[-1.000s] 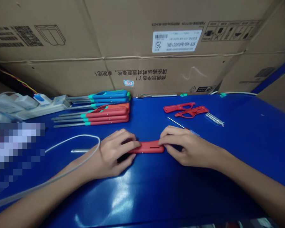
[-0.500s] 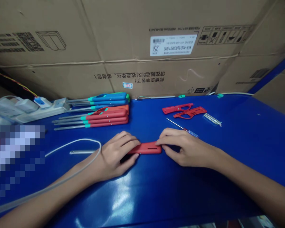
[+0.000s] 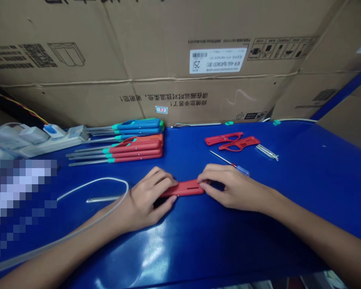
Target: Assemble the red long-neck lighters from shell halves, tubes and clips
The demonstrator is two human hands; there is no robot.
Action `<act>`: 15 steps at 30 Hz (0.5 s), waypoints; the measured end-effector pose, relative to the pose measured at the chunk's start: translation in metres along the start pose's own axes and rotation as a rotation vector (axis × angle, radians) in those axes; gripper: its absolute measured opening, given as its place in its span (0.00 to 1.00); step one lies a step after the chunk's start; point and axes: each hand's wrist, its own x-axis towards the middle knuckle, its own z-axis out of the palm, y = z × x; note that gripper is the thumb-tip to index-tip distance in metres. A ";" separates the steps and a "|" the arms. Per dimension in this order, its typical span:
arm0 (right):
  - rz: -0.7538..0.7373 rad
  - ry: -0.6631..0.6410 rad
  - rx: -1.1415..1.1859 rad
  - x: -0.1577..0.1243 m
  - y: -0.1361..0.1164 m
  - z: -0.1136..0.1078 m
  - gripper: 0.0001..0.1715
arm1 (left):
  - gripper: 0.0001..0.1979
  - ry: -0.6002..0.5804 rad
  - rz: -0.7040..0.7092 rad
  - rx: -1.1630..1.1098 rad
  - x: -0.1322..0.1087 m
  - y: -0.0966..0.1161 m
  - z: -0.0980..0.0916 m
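Note:
A red plastic tool handle (image 3: 183, 188) lies on the blue table (image 3: 258, 241) between my hands. My left hand (image 3: 149, 200) grips its left end, with the fingers on top and the thumb along the near side. My right hand (image 3: 225, 186) pinches the right end between its fingers and thumb. A thin screwdriver with a clear-and-red handle (image 3: 230, 162) lies just beyond my right hand. A bare metal rod (image 3: 104, 199) lies left of my left hand, its end close to my wrist.
Several blue and red finished tools (image 3: 135, 148) lie stacked at the back left, beside a white power strip (image 3: 51, 143). Red handle halves (image 3: 237, 143) and metal pins (image 3: 266, 152) lie back right. A white cable (image 3: 93, 184) crosses the left side. Cardboard boxes (image 3: 180, 60) wall off the table's far edge.
Both hands stay on the red handle, which has barely moved. The whole scene has shifted slightly in view as my head moved.

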 end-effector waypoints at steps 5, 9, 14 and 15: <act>0.067 -0.042 0.018 0.001 -0.001 0.001 0.09 | 0.09 -0.008 0.004 0.003 -0.001 -0.001 -0.001; 0.108 -0.030 0.074 0.003 0.001 0.003 0.07 | 0.08 -0.002 -0.001 0.008 -0.002 -0.001 0.000; 0.152 -0.015 0.174 0.004 0.004 0.006 0.06 | 0.08 -0.008 -0.005 0.001 -0.002 0.001 -0.001; 0.159 -0.010 0.179 0.005 0.004 0.007 0.06 | 0.08 -0.013 -0.006 0.004 -0.001 0.001 -0.001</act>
